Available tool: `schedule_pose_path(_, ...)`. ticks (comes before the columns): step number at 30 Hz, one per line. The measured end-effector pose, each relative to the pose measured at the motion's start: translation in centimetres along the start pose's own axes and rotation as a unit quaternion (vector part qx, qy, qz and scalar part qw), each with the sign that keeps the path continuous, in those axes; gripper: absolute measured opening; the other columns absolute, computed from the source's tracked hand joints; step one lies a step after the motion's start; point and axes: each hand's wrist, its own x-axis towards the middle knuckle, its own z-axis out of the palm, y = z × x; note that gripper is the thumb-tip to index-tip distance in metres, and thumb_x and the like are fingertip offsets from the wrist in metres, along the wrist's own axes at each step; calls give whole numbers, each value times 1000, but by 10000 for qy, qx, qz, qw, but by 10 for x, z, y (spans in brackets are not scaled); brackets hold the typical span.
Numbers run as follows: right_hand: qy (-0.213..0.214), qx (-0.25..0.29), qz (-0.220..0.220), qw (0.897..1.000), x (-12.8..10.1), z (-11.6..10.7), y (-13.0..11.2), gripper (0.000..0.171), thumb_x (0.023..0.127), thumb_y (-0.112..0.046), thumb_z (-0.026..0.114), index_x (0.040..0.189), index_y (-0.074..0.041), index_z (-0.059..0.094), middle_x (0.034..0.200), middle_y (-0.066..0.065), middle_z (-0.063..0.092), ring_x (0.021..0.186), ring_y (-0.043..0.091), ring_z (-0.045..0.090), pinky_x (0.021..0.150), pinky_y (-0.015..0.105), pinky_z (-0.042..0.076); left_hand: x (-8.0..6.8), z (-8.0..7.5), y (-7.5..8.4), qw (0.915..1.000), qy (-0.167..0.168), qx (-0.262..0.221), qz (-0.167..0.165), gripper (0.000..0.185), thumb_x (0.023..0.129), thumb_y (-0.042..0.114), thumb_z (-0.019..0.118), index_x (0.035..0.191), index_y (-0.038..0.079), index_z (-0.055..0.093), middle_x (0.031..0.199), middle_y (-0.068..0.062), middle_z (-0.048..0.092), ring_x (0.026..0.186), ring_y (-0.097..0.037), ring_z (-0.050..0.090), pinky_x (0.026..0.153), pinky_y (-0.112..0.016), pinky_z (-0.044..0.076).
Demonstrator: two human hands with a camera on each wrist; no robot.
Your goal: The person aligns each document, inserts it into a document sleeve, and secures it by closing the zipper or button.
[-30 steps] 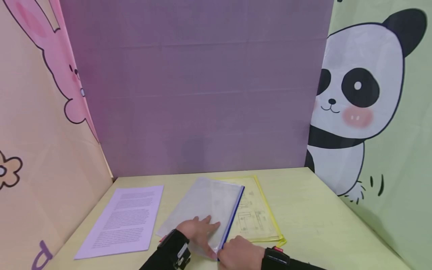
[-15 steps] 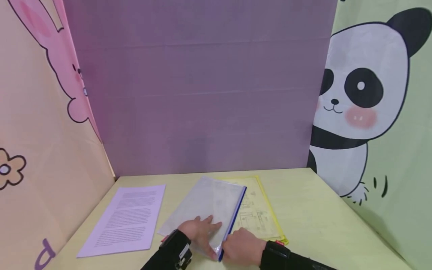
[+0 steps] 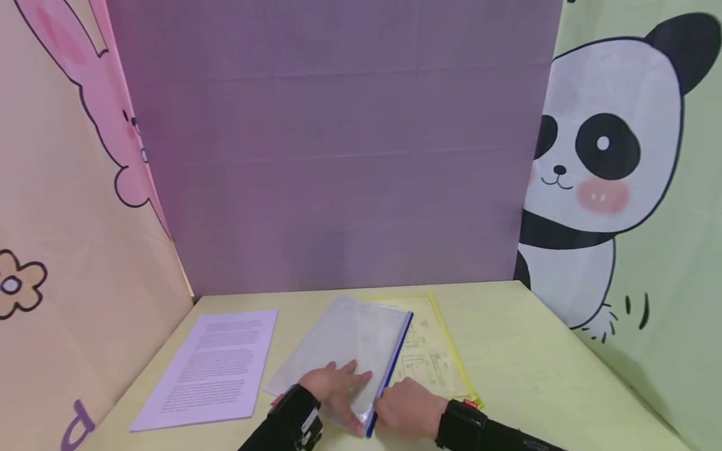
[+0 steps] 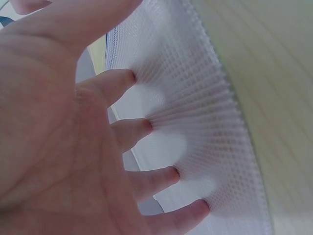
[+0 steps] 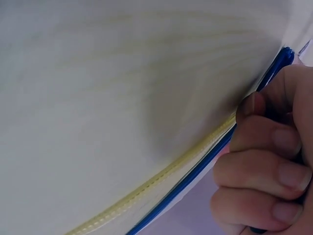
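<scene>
A translucent mesh zip pouch with a blue zipper along its right side lies slanted on the table. My left hand rests spread on its near part, thumb by the zipper's near end. In the left wrist view the fingertips press into the mesh, drawing it into creases. Curled fingers of my right hand pinch the blue zipper just above that near end; any pull tab is hidden inside the grip. In the right wrist view the blue zipper runs into the fingers.
Partly beneath the pouch, to the right, lies a yellow-edged pouch with printed sheets showing through. A printed paper sheet lies at the left. A purple backdrop stands behind the table.
My right hand has slid slightly away from me along the blue zipper, uncovering its near end. The left hand has stayed in place on the pouch.
</scene>
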Motion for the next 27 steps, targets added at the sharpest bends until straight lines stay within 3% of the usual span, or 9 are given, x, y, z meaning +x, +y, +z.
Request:
schedule_pose_path(9, 101, -121, 94, 9998, 1, -2, 2, 26, 98, -39, 61, 81, -19, 66, 66, -7, 54, 53, 9, 44, 53, 26, 42, 1, 1, 0, 10000, -12, 38, -24, 94, 70, 54, 89, 152, 42, 45, 163, -1, 36, 144, -45, 35, 108, -69, 35)
schedule_pose_path(16, -227, 166, 297, 9992, 5, -5, 6, 25, 97, -38, 61, 81, -19, 66, 63, -8, 48, 53, 10, 44, 56, 26, 40, -1, 3, 1, 10000, 82, -3, 6, 93, 70, 53, 90, 151, 42, 46, 162, -1, 37, 144, -45, 36, 107, -69, 37)
schedule_pose_path(23, 2, -122, 382, 9992, 8, -2, 12, 28, 96, -35, 62, 75, -18, 62, 62, -7, 48, 52, 11, 43, 55, 28, 42, 0, 1, 1, 10000, 92, -4, -11, 94, 69, 53, 90, 151, 42, 46, 162, -1, 37, 144, -45, 36, 107, -69, 36)
schedule_pose_path(27, -72, -10, 450, 9990, 8, -3, 14, 26, 97, -35, 62, 78, -18, 64, 64, -7, 48, 54, 11, 43, 57, 27, 42, 0, 0, 1, 9999, 59, -77, -27, 94, 68, 51, 91, 151, 42, 47, 162, -2, 37, 144, -45, 35, 108, -69, 35)
